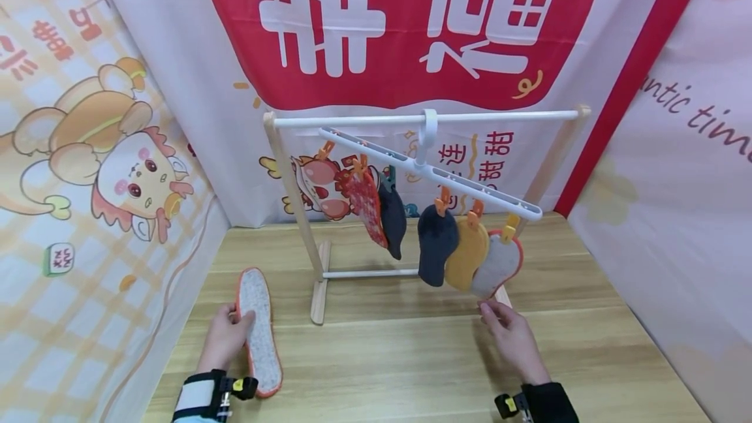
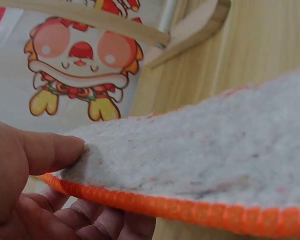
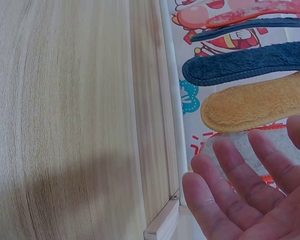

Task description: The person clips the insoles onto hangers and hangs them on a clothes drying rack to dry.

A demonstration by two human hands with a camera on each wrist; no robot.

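Note:
My left hand [image 1: 226, 335] pinches a grey felt insole [image 1: 261, 338] with orange stitched edging, thumb on top and fingers underneath. In the left wrist view the thumb presses its grey face. My right hand [image 1: 511, 331] is at the lower end of a hanging grey insole [image 1: 498, 266] with a red-orange edge. Its fingers are spread and slightly bent in the right wrist view, gripping nothing; whether they touch the insole I cannot tell. Beside it hang a yellow insole [image 1: 468, 253] and a dark blue insole [image 1: 436, 247]. Further left hang a red patterned insole [image 1: 365, 204] and another dark insole [image 1: 391, 217].
Orange, yellow and dark clips hold the insoles on a white hanger bar [image 1: 376, 155], which slants from a hook on the rack's white rail [image 1: 352, 121]. Wooden legs [image 1: 296, 194] support the rack on the wood-grain table [image 1: 382, 358]. Printed cloth walls [image 1: 664, 214] surround it.

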